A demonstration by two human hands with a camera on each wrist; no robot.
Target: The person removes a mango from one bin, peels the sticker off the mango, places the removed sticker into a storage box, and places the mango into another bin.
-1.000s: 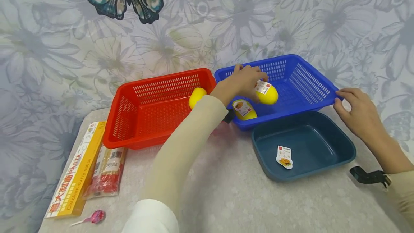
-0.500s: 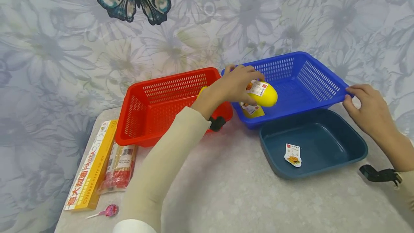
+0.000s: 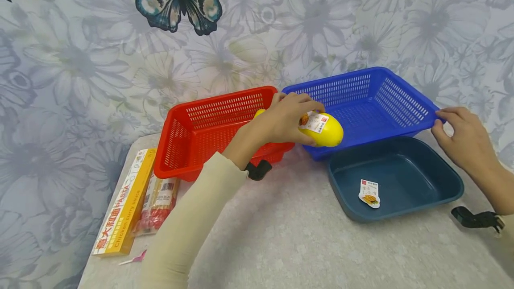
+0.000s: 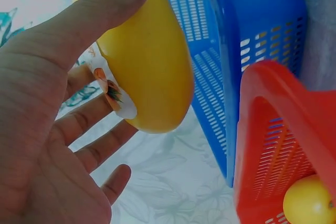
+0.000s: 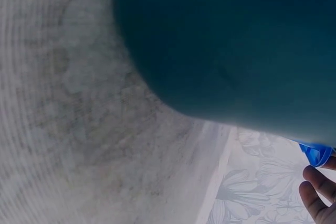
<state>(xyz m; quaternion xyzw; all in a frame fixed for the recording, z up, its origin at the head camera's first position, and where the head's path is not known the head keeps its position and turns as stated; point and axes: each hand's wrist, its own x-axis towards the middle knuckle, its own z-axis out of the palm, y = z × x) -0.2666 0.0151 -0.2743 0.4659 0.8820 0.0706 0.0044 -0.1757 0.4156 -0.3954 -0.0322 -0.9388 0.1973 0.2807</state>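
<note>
My left hand [image 3: 283, 121] grips a yellow oval fruit [image 3: 331, 132], mango-like, with a white label on its side. It is held over the near left corner of the blue basket [image 3: 405, 84]. In the left wrist view the thumb lies across the fruit [image 4: 155, 77] and fingers are behind it. My right hand [image 3: 466, 142] pinches the blue basket's right corner between thumb and fingers. Another yellow fruit [image 3: 259, 112] lies in the red basket [image 3: 225, 97], mostly hidden by the left arm. The blue basket's near left inside is hidden behind the left hand.
A dark teal tray [image 3: 401, 206] with a white food-picture label [image 3: 369, 193] stands in front of the blue basket. On the left lie a yellow pasta box [image 3: 126, 204], a clear packet [image 3: 160, 202] and a lollipop [image 3: 138, 258], partly covered by the sleeve. A patterned wall rises behind.
My left hand has lifted the labelled fruit and drawn it left and nearer, from inside the blue basket to above its near left corner. The right hand keeps hold of the basket's corner.
</note>
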